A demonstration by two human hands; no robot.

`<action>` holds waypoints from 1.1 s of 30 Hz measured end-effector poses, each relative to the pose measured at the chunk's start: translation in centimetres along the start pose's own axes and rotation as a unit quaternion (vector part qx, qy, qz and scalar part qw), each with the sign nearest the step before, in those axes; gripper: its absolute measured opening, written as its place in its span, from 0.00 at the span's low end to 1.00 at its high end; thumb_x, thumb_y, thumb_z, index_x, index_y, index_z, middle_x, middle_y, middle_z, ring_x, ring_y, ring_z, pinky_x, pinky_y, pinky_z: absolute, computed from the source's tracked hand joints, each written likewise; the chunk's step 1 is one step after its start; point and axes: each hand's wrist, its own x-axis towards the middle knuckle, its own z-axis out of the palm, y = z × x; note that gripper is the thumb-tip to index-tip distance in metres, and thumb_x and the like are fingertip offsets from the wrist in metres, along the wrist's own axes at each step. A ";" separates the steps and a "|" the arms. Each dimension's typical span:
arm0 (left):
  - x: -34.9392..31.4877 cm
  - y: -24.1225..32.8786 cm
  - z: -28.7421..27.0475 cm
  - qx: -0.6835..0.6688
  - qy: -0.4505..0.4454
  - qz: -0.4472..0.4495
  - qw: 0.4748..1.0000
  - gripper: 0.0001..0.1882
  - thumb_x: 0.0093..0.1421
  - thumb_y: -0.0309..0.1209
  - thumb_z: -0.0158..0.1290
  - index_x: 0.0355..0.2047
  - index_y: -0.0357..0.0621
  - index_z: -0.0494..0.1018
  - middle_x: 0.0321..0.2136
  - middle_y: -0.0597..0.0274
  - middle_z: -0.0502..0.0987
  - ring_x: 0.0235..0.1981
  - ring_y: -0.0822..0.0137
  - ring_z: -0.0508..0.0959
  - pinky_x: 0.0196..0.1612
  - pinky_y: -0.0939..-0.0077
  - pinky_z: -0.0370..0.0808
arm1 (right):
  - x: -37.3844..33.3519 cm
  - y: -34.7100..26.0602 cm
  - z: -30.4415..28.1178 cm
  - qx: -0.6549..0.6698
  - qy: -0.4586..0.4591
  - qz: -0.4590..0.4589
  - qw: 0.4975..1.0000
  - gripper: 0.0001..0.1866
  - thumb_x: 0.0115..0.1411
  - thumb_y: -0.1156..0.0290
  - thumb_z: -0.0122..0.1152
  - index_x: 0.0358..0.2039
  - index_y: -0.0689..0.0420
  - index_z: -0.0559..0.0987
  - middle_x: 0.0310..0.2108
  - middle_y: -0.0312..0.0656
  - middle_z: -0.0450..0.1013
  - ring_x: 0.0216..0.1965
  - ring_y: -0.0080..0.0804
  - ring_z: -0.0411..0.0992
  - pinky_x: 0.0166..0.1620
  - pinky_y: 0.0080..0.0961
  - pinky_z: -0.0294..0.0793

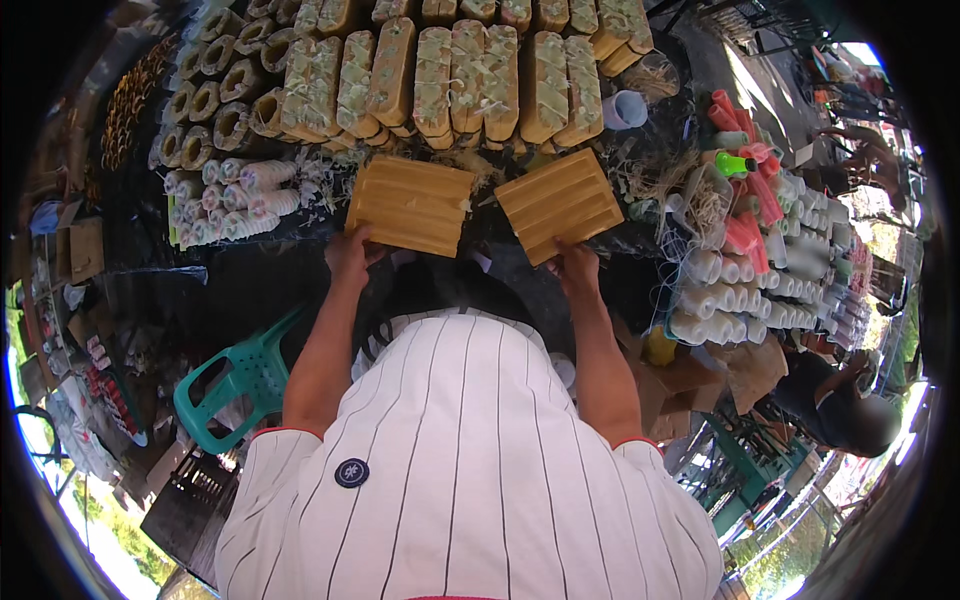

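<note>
My left hand (350,258) is closed on the lower left corner of a flat yellow-brown panel (410,203) with shallow grooves across its face. A second panel (562,205) of the same colour, with deeper ridges, is gripped at its lower edge by my right hand (577,266). The two panels are apart and tilted away from each other, grooved faces up, over the near edge of a dark table. Just beyond them stand long yellow-brown blocks (391,72) in rows, many with pale green scraps stuck on top. My fingers under the panels are hidden.
Hollow tubes (240,80) and white wrapped rolls (262,178) are stacked at left. A white cup (625,110), a green bottle (735,165), red rolls (765,195) and white rolls (725,300) fill the right. A teal plastic chair (235,375) stands lower left; another person (830,400) is at right.
</note>
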 end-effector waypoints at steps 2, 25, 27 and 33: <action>-2.6 1.2 0.8 -0.063 0.006 0.066 0.996 0.17 0.60 0.25 0.60 0.48 0.36 0.72 0.41 0.54 0.80 0.38 0.59 0.85 0.37 0.61 0.87 | -0.1 -0.1 -0.1 0.019 -0.020 -0.001 1.000 0.19 0.69 0.70 0.65 0.55 0.68 0.75 0.40 0.47 0.78 0.35 0.39 0.81 0.36 0.35 0.83; -11.2 8.0 4.2 0.251 -0.043 0.578 0.775 0.17 0.59 0.11 0.55 0.48 0.34 0.76 0.43 0.50 0.81 0.45 0.52 0.82 0.50 0.65 0.79 | -11.7 -0.7 5.1 0.216 -0.006 -0.294 0.931 0.19 0.65 0.79 0.69 0.56 0.61 0.78 0.50 0.40 0.79 0.50 0.32 0.78 0.55 0.32 0.77; -10.9 7.4 4.0 0.245 -0.055 0.603 0.757 0.17 0.59 0.11 0.56 0.48 0.35 0.76 0.44 0.50 0.80 0.46 0.52 0.81 0.51 0.65 0.79 | -11.9 0.8 5.2 0.082 0.066 -0.310 0.945 0.20 0.65 0.76 0.70 0.56 0.62 0.77 0.50 0.41 0.79 0.51 0.32 0.77 0.55 0.32 0.76; -8.9 6.9 2.9 0.282 -0.069 0.571 0.768 0.18 0.58 0.13 0.57 0.49 0.36 0.76 0.42 0.50 0.77 0.44 0.52 0.79 0.48 0.63 0.78 | -13.9 1.4 11.5 -0.040 0.141 -0.351 0.925 0.14 0.69 0.72 0.67 0.51 0.65 0.79 0.43 0.40 0.82 0.42 0.26 0.78 0.47 0.28 0.78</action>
